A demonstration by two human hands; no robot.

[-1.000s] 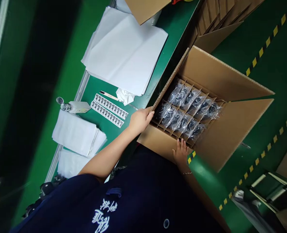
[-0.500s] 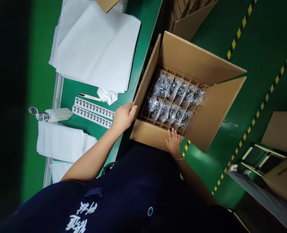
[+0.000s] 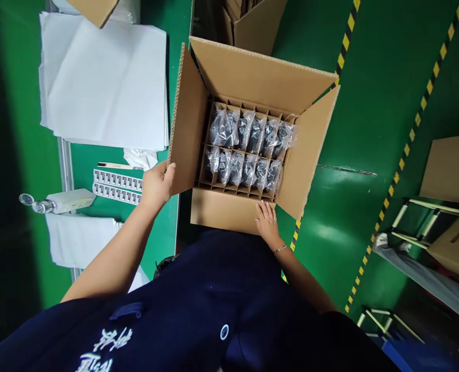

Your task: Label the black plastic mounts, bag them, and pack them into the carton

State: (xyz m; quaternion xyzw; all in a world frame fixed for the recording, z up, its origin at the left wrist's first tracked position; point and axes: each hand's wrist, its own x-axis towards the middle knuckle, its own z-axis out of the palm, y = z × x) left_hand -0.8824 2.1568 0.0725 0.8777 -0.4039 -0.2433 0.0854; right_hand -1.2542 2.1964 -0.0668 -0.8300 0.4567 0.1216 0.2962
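An open cardboard box (image 3: 229, 209) stands in front of my body with its flaps spread. Cardboard dividers split its inside into cells, and several dark parts in clear plastic bags (image 3: 249, 168) sit in two rows there. My left hand (image 3: 157, 187) grips the edge of the left flap (image 3: 188, 124), thumb on the inner side. Flat on the near flap, close to the box's near right corner, rests my right hand (image 3: 267, 221), fingers stretched out and holding nothing.
On the green table (image 3: 82, 155) at left lie white sheets (image 3: 109, 88), two label strips (image 3: 117, 186), a thin pen-like tool (image 3: 115, 166), crumpled white paper and a bottle (image 3: 70, 200). Another carton (image 3: 258, 28) stands beyond the box. At right, a person's leg (image 3: 427, 274) shows beside racks and boxes.
My view has swung, so the box and table appear further left. The left hand still grips the flap, and the right hand stays on the near flap.
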